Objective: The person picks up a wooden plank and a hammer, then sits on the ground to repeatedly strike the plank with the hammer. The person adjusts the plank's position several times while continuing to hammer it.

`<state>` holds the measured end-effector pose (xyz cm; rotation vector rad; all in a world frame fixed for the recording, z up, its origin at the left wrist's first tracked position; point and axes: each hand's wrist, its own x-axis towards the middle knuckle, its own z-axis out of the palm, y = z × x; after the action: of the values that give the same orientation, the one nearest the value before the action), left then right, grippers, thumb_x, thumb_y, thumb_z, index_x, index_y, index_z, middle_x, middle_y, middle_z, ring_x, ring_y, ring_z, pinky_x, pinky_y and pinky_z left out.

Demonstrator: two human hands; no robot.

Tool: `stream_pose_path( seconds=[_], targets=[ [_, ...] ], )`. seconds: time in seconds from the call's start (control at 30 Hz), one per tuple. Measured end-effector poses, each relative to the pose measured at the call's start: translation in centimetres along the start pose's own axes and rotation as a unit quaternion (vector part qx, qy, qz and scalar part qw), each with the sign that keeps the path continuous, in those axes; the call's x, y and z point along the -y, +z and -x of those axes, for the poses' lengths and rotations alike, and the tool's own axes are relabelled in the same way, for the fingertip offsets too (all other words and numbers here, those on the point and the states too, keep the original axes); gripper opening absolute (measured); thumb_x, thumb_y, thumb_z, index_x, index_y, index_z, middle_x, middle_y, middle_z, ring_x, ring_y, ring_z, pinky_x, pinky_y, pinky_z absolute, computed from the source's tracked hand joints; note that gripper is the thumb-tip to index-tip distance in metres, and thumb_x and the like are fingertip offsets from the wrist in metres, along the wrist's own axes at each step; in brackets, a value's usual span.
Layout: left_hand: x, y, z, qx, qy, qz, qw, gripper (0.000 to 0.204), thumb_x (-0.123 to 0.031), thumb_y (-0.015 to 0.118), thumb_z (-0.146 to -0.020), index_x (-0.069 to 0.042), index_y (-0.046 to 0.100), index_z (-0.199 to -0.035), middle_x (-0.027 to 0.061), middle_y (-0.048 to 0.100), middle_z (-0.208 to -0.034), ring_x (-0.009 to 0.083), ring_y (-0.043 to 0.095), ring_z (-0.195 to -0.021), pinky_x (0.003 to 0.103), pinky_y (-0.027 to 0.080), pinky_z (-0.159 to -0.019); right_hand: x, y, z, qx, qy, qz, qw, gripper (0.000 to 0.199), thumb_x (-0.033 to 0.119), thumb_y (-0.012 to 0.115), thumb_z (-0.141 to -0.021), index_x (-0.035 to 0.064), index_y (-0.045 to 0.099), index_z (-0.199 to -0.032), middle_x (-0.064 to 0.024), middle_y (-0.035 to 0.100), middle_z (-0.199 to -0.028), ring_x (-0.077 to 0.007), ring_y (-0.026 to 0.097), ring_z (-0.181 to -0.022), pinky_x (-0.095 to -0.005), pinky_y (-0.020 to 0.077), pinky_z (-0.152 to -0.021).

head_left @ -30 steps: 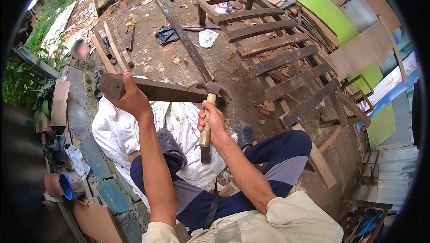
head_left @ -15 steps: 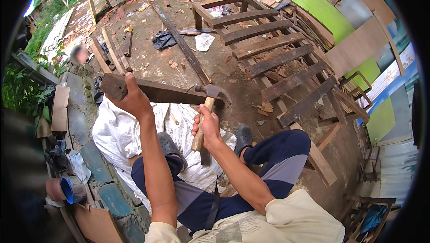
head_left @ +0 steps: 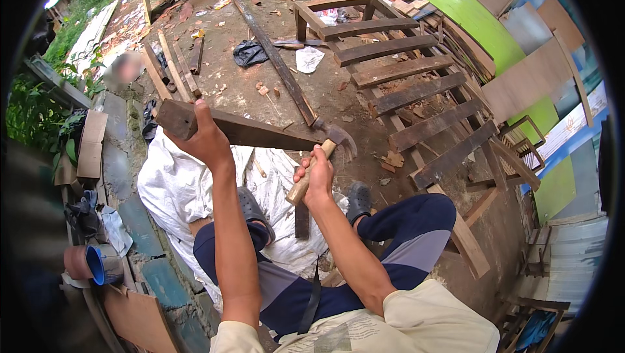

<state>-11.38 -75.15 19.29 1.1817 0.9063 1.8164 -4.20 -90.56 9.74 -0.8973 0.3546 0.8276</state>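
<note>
My left hand [head_left: 209,141] is wrapped round the left end of a thick dark wooden beam [head_left: 260,133], which slants away to the right in front of me. My right hand [head_left: 318,176] grips the wooden handle of a claw hammer [head_left: 339,136]. Its metal head is tilted to the right, just past the beam's far end; I cannot tell whether the two touch. Beneath both hands a crumpled white cloth [head_left: 168,180] covers the ground between my feet. A short dark wooden piece [head_left: 302,221] stands below the hammer handle.
A slatted wooden frame [head_left: 403,74] lies to the right. A long dark plank [head_left: 273,56] stretches ahead, near a black plastic bag [head_left: 249,54] and several loose sticks. On the left runs a low block wall [head_left: 144,229] with a blue bucket [head_left: 105,264]. Green and brown boards [head_left: 469,17] lean at the right.
The hammer has tipped further to the right, its head swinging away from the beam. My left hand keeps its hold on the beam. The whole view has shifted slightly.
</note>
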Motion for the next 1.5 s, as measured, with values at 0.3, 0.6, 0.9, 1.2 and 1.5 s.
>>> stream_pose_path(
  seconds=[0.3, 0.6, 0.9, 1.2, 1.5],
  targets=[
    [1.2, -1.7, -1.3, -0.007, -0.008, -0.006, 1.0, 0.043, -0.01, 0.071, -0.087, 0.002, 0.05, -0.122, 0.0077, 0.061, -0.106, 0.015, 0.059, -0.092, 0.032, 0.049, -0.086, -0.3, -0.2, -0.2, 0.063, 0.071, 0.103, 0.99, 0.025, 0.034, 0.055, -0.101, 0.0121, 0.046, -0.092, -0.0015, 0.047, -0.068, -0.0125, 0.047, -0.047, -0.0295, 0.0425, -0.04],
    [1.2, -2.8, -0.9, -0.02, -0.012, -0.026, 0.999, 0.036, -0.015, 0.068, -0.089, 0.003, 0.055, -0.118, 0.008, 0.063, -0.107, 0.0166, 0.06, -0.096, 0.034, 0.048, -0.089, -0.8, -0.3, -0.9, 0.085, 0.052, 0.115, 0.988, 0.027, 0.033, 0.052, -0.103, 0.0078, 0.042, -0.1, -0.0039, 0.048, -0.068, -0.0143, 0.049, -0.045, -0.0323, 0.044, -0.038],
    [1.8, -3.8, -1.4, -0.03, -0.02, -0.056, 0.998, 0.034, -0.017, 0.066, -0.091, 0.004, 0.056, -0.116, 0.0076, 0.064, -0.106, 0.0181, 0.06, -0.097, 0.035, 0.047, -0.092, -2.1, -0.3, -0.5, 0.067, 0.039, 0.16, 0.984, 0.027, 0.031, 0.05, -0.104, 0.0076, 0.039, -0.095, -0.0039, 0.048, -0.065, -0.0141, 0.049, -0.042, -0.0325, 0.0444, -0.036],
    [2.0, -3.2, -1.1, -0.035, 0.015, -0.05, 0.998, 0.031, -0.013, 0.067, -0.088, 0.002, 0.057, -0.113, 0.0075, 0.062, -0.106, 0.0171, 0.06, -0.095, 0.034, 0.048, -0.087, -2.1, -1.1, -0.8, 0.08, -0.073, 0.33, 0.938, 0.03, 0.032, 0.053, -0.104, 0.0059, 0.044, -0.092, -0.002, 0.049, -0.062, -0.0128, 0.051, -0.039, -0.0303, 0.0431, -0.034],
    [0.6, -1.2, -0.4, -0.007, 0.005, -0.035, 0.999, 0.049, -0.015, 0.071, -0.089, 0.003, 0.045, -0.126, 0.0098, 0.059, -0.109, 0.0167, 0.056, -0.093, 0.033, 0.048, -0.087, 4.8, -1.2, -4.2, 0.09, -0.284, 0.603, 0.74, 0.038, 0.035, 0.061, -0.096, -0.0029, 0.059, -0.098, -0.0291, 0.066, -0.076, -0.0485, 0.067, -0.077, -0.0525, 0.0504, -0.068]
  ],
)
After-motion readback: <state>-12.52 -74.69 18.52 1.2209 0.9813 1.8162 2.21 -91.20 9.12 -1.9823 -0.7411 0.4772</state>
